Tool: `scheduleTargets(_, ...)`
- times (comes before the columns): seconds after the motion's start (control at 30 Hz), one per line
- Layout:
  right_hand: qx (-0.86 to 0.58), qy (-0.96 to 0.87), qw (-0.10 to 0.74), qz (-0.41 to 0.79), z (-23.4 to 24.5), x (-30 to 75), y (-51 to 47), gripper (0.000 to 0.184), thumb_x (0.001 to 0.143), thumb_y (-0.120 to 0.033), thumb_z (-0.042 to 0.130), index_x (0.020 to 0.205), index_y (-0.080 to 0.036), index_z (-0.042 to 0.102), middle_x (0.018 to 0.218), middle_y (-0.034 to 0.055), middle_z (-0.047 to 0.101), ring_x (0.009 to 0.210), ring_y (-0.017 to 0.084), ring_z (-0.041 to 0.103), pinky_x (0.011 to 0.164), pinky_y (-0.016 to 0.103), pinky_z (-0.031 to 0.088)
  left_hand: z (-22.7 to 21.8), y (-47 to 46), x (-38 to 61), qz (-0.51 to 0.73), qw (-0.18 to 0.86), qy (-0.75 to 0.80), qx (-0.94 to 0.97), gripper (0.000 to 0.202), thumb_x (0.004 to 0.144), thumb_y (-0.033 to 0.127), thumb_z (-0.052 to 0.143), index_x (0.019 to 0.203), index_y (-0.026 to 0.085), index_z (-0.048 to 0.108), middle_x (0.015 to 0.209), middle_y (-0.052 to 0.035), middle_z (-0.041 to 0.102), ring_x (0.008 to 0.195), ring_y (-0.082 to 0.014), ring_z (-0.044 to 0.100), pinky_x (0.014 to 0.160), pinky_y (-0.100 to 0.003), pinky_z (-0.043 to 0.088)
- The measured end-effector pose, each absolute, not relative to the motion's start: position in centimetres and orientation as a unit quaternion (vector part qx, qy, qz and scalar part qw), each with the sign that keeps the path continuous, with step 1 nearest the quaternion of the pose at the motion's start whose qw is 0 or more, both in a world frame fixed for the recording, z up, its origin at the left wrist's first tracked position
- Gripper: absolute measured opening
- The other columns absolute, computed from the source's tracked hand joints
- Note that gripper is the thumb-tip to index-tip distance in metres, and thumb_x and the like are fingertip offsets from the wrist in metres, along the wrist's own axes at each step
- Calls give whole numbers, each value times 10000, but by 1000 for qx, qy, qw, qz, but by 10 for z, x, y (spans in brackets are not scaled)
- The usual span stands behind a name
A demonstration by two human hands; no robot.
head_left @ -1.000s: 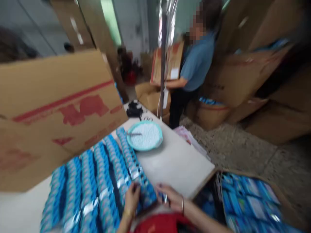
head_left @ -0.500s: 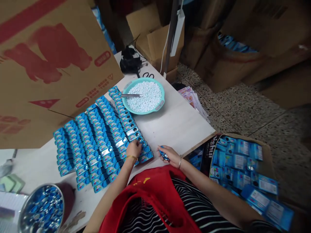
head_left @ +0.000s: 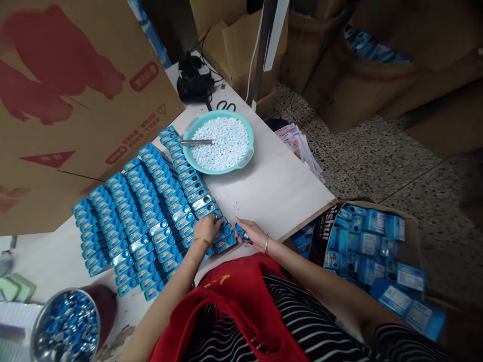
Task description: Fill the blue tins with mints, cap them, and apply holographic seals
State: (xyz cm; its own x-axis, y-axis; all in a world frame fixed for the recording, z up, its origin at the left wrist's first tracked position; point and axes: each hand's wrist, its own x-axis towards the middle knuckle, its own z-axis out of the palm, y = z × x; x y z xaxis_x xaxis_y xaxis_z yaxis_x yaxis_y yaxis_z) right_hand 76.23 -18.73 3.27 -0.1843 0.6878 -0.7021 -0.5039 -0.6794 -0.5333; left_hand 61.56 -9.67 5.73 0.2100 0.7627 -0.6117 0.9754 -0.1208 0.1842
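Rows of small blue packs (head_left: 153, 213), with rounded cut-outs at one end, cover the table's left part. My left hand (head_left: 207, 229) rests over the near end of the rightmost row. Its fingers are pinched together at one pack, and whatever is between them is hidden. Just right of that row, my right hand (head_left: 254, 236) is closed around a few small shiny blue-and-silver pieces (head_left: 242, 233). Similar blue-and-silver pieces (head_left: 70, 322) fill a metal pot (head_left: 98, 322) at the lower left.
Small white pellets and a metal tool (head_left: 198, 143) lie in a turquoise basin (head_left: 226, 171) behind the rows. A large carton (head_left: 86, 166) stands at left. Beside the table's right edge, an open box (head_left: 411, 236) holds blue packs. Scissors (head_left: 226, 105) lie farther back.
My right hand has moved left, closer to the rows and my left hand. My left hand stays at the near end of the rightmost row. The whole view has shifted slightly.
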Motion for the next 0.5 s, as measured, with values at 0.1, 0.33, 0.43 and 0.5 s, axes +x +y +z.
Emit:
scheduleTargets(0.1,-532,-109,383,747,34,751,-180,492,808,-642,536,776,-151,545,524,-39,513,380,70,453,299,165,222,61,-122,614,2,406,564,719,195,823,354,541,891,181,601,800,-41,617,751,-155,571,714,-263,442)
scheduleTargets(0.33,-580,-171,326,727,38,725,-162,520,822,-677,494,782,-162,561,425,-68,437,346,74,422,314,176,240,63,-132,607,123,436,598,661,72,672,149,529,730,183,553,794,-14,552,805,-153,519,780,-272,431)
scheduleTargets(0.43,-609,-211,297,705,36,722,-157,527,834,-675,473,707,-169,545,411,-62,429,332,73,410,319,187,263,61,-127,601,126,506,603,604,126,670,194,547,788,180,586,793,-4,578,766,-141,523,753,-259,433)
scheduleTargets(0.5,-619,-220,287,697,33,721,-155,525,844,-669,460,688,-173,534,424,-51,448,339,81,426,323,194,272,57,-125,600,131,529,615,570,98,660,196,536,750,178,570,720,12,561,694,-125,502,706,-246,427)
